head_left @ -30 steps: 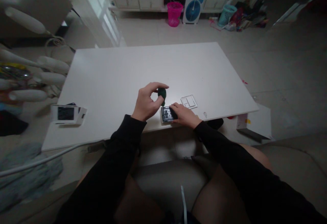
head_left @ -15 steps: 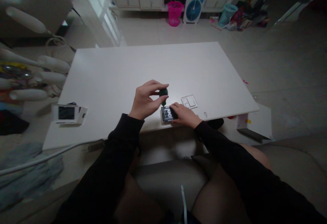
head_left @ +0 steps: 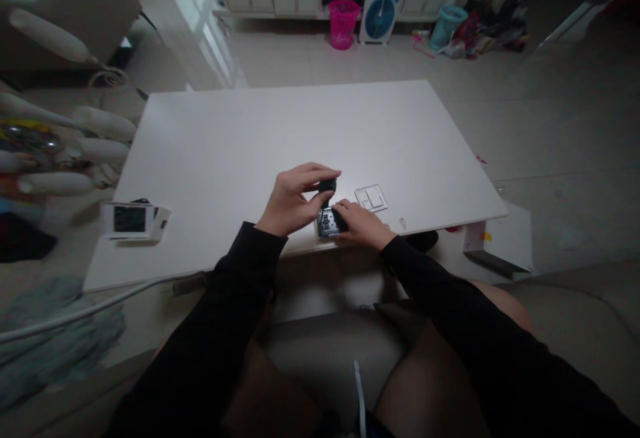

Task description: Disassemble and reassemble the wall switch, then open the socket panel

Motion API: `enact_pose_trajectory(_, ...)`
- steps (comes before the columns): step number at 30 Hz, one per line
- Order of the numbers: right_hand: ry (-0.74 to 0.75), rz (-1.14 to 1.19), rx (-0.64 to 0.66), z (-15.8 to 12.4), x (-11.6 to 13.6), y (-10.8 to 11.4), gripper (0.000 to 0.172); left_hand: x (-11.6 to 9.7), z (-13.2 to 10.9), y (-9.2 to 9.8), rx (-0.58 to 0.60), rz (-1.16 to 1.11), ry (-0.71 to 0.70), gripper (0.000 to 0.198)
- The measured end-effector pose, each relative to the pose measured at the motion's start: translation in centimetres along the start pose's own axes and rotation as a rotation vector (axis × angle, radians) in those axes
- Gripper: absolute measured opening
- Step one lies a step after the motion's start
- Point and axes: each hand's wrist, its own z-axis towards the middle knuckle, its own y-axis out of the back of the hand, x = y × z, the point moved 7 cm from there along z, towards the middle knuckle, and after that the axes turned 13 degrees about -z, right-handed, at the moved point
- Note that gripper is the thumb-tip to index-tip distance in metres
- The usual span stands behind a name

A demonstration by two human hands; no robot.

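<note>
Left hand [head_left: 293,201] fingers pinch a rounded dark-green screwdriver handle [head_left: 327,187] upright over the boxy switch module [head_left: 327,223], which right hand [head_left: 361,223] fingers clamp flat on the smooth white tabletop [head_left: 240,138].

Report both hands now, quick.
Left hand: fingers closed on the green-handled screwdriver, upright over the switch module.
Right hand: laid on the switch module, pressing it against the white table.

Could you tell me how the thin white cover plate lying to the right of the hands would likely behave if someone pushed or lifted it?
The white cover plate lies flat on the smooth white table, so a push would probably slide it, not tip or roll it. It looks thin and stiff, likely light. Lying flush, its edge may be awkward to pinch.
</note>
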Motion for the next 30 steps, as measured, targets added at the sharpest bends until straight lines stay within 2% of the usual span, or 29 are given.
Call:
enact_pose_trajectory(7,0.000,-0.002,0.006,0.0,0.0,0.2,0.069,-0.4,0.0,-0.3,0.022,-0.013,0.021,0.026)
enact_pose_trajectory(11,0.003,-0.007,0.011,0.1,-0.1,0.0,0.068,-0.1,0.1,0.1,-0.038,0.045,0.027,0.019)
enact_pose_trajectory(14,-0.001,-0.008,0.009,0.1,-0.1,-0.1,0.068,0.2,0.2,0.3,-0.079,0.047,0.041,0.022)
enact_pose_trajectory(22,0.000,0.019,0.003,0.0,0.0,0.1,0.068,0.7,0.1,0.0,0.018,-0.040,0.096,0.028)
enact_pose_trajectory(26,-0.007,0.006,0.005,0.1,-0.1,0.0,0.067,0.5,0.2,0.1,-0.036,0.034,0.052,0.014)
enact_pose_trajectory(30,-0.002,-0.002,0.001,0.2,-0.1,-0.1,0.066,0.8,0.1,0.1,-0.055,0.031,0.048,0.020)
